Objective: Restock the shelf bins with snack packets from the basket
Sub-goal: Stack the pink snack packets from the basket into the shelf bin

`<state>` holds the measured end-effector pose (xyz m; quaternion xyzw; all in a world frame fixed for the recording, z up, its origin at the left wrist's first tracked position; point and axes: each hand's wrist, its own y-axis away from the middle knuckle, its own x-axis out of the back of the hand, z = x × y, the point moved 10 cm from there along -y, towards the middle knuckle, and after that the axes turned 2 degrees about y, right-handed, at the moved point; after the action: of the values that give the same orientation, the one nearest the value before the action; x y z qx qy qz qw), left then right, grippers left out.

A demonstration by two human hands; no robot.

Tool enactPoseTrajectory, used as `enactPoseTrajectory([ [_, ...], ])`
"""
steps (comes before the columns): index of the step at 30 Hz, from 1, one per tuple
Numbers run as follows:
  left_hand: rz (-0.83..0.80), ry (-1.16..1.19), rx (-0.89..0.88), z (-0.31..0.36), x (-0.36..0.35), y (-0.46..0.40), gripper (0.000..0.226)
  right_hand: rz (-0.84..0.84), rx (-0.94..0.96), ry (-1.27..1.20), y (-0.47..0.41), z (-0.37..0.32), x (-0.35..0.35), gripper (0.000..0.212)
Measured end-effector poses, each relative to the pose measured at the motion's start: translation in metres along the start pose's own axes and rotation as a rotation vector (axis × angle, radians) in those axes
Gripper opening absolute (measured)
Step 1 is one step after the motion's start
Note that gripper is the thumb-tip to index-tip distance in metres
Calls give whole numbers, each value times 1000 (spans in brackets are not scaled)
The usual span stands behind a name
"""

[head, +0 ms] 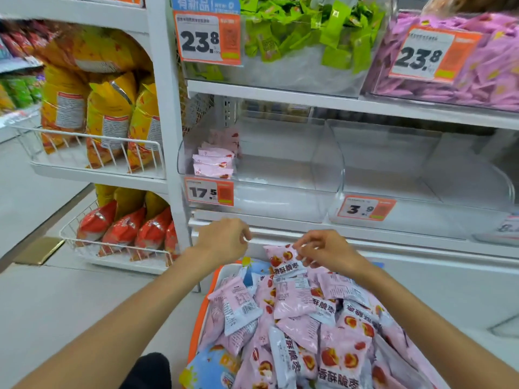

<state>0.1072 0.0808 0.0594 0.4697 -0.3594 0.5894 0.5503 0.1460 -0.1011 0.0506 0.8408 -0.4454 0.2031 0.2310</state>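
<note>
Right grip [317, 251] pinches one pink packet [283, 259] above the basket [200, 318], left grip [224, 240] loosely curled, holding nothing; I judge this thin pinch could drop it.

orange plastic basket [200, 318]: below both hands, bottom and right side cut off by the picture's edge, its inside hidden under pink snack packets [292, 301]
white price tag [509, 227]: far right of the right hand [323, 252], cut by the edge, number unreadable
small print on orange-framed price labels [209, 192]: above the left hand [224, 240], too small to read
</note>
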Motion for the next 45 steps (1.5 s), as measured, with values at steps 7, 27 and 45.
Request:
enactPoseTrajectory([
  [7, -452, -462, -76, -23, -126, 21, 64, -334, 0, 819, 7, 85, -73, 68],
  [27, -311, 301, -95, -18, -106, 18, 59, -47, 161, 576, 26, 54, -38, 35],
  [45, -856, 1271, 140, 49, -126, 44, 45, -103, -370, -490, 46, 69, 13, 13],
])
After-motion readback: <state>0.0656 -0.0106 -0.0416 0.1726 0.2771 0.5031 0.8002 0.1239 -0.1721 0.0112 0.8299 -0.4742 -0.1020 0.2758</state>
